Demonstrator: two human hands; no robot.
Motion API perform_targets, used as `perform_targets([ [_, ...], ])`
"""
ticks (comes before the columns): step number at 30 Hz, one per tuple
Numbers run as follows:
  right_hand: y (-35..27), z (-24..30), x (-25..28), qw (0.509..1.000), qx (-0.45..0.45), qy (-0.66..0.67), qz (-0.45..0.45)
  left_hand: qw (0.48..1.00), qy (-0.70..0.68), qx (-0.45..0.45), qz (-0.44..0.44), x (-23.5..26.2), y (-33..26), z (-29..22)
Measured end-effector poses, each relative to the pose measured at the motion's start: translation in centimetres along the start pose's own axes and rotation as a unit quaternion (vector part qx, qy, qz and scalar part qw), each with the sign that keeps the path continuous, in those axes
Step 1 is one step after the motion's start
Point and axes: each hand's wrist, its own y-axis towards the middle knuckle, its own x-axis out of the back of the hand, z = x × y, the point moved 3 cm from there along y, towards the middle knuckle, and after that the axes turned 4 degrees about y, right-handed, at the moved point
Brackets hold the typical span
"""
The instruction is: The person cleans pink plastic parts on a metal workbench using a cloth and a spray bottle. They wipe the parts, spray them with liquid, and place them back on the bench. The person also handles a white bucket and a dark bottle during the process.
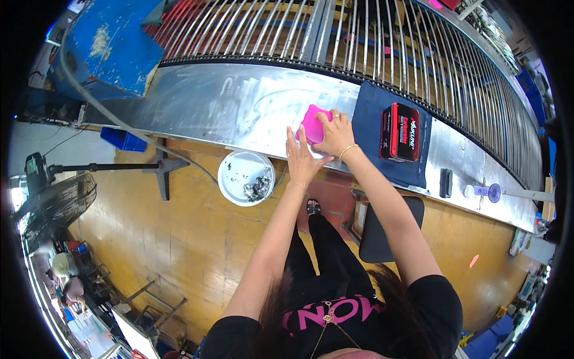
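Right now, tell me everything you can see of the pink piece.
The pink piece is bright, evenly coloured and looks like plastic or rubber, with a small bump along its far edge. It is over the metal ledge, left of the dark mat. The right hand grips its right side; the left hand seems to touch its near left edge. Fingers hide part.

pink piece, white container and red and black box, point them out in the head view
Pink piece [310,124], head view: exposed upper surface.
White container [231,189], head view: bare inside, lower left.
Red and black box [402,133], head view: upper face.
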Motion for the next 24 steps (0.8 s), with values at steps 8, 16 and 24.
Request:
perform_targets([
  [8, 1.1, -0.8, 3.1, 0.972, -0.110, 0.201, 0.060, 0.989, -0.117, -0.094, 0.009, -1.2, 2.2, 3.6],
  [16, -2.9, -8.2, 1.4, 0.965, -0.243, -0.066, -0.077, 0.988, -0.030, -0.069, 0.131, 1.7, 4.5, 6.1],
  [24, 0.8, 2.8, -1.0, 0.975, -0.129, 0.101, -0.148, 0.993, -0.039, -0.051, 0.095, 1.1, 4.1, 7.2],
])
